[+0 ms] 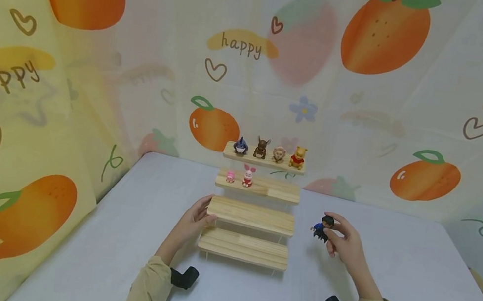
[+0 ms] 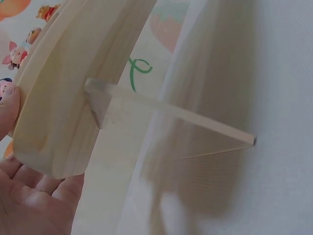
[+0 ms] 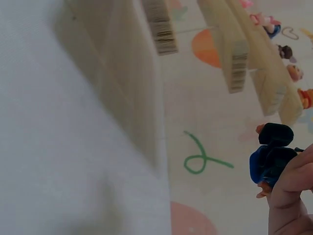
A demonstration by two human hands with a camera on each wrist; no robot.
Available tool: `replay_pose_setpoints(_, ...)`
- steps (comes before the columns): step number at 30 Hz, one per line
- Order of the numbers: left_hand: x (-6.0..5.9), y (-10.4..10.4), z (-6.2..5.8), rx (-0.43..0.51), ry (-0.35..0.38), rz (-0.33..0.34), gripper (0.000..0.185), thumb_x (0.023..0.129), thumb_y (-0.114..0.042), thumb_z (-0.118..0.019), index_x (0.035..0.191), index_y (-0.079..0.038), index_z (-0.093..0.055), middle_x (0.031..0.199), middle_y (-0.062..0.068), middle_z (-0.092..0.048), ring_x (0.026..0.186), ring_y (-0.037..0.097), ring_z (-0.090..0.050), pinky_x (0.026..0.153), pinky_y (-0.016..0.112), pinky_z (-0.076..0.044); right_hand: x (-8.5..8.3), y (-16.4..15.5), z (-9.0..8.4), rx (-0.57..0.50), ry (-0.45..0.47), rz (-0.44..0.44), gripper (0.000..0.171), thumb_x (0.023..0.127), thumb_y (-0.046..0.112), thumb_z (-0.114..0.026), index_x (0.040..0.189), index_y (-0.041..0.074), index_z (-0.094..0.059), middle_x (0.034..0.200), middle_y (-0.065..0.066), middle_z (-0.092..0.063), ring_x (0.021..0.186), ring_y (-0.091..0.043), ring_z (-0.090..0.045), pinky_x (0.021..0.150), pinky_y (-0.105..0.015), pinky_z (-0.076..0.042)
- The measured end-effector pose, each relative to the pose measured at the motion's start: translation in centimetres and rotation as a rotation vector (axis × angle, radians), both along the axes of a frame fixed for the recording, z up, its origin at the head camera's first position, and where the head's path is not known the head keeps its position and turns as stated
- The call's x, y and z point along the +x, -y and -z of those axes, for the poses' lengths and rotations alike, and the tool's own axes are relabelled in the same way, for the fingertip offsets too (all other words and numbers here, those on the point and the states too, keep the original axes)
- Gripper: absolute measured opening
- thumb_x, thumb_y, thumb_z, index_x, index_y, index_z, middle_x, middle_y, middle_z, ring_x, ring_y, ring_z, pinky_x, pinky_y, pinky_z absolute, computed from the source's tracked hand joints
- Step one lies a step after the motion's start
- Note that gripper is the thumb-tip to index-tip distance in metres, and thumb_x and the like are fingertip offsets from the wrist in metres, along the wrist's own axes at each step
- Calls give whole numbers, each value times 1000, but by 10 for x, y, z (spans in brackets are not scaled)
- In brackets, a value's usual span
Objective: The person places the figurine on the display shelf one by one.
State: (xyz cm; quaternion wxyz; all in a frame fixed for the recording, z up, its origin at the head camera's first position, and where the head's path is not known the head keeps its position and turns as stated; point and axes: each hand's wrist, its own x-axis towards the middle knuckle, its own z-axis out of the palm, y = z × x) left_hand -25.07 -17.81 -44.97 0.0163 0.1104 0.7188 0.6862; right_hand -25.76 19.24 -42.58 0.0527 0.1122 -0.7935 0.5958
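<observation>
A tiered wooden display shelf (image 1: 252, 216) stands on the table. My left hand (image 1: 192, 218) grips the left end of its second board from the bottom; in the left wrist view the thumb (image 2: 9, 110) lies on one face and the fingers pass behind the other. To the right of the shelf, my right hand (image 1: 349, 242) pinches a small dark-haired figurine (image 1: 321, 227) in blue and black, held tilted above the table. On the top board stand a blue donkey figurine (image 1: 240, 146), a brown long-eared figurine (image 1: 261, 149), a round-faced figurine (image 1: 279, 154) and a yellow bear figurine (image 1: 298, 158).
A small pink figurine (image 1: 230, 176) and a piglet figurine (image 1: 248, 176) stand on the left half of the second board from the top. The white table (image 1: 406, 278) reaches back to a fruit-print cloth (image 1: 258, 3). Each wrist wears a black camera mount (image 1: 184, 277).
</observation>
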Motion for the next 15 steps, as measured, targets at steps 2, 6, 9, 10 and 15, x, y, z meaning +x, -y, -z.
replay_pose_setpoints(2, 0, 0, 0, -6, -1, -2, 59, 87, -4, -57, 137, 5, -26, 138, 24, -28, 125, 33, -30, 102, 32, -27, -3, 3, -9, -39, -4, -21, 34, 88, -3, -52, 121, 6, -49, 94, -23, -51, 42, -11, -45, 35, -24, -42)
replay_pose_setpoints(6, 0, -1, 0, -8, 5, -10, 59, 88, -6, -58, 137, 5, -26, 139, 23, -28, 125, 33, -30, 102, 31, -27, -6, 15, -24, -69, -27, -45, 34, 89, -2, -52, 122, 9, -51, 96, -23, -49, 43, -10, -44, 37, -22, -43)
replay_pose_setpoints(9, 1, -1, 0, -8, 4, -8, 59, 88, -6, -57, 137, 4, -26, 139, 23, -28, 125, 32, -29, 102, 30, -27, -6, 25, -33, -75, -43, -60, 34, 89, -1, -52, 122, 8, -51, 97, -21, -49, 42, -9, -43, 37, -22, -41)
replay_pose_setpoints(10, 1, -1, -1, -8, 3, -4, 59, 88, -6, -57, 137, 5, -26, 139, 23, -28, 125, 32, -29, 102, 30, -26, -6, 28, -35, -78, -50, -67, 34, 89, -2, -52, 121, 8, -51, 96, -21, -50, 42, -9, -43, 36, -22, -41)
replay_pose_setpoints(15, 1, 1, -1, -10, -14, 3, 59, 88, -6, -57, 136, 6, -26, 138, 24, -28, 125, 34, -29, 102, 31, -27, -13, 46, -44, -56, -86, -89, 35, 88, -3, -53, 122, 2, -50, 94, -17, -51, 39, -9, -42, 34, -22, -40)
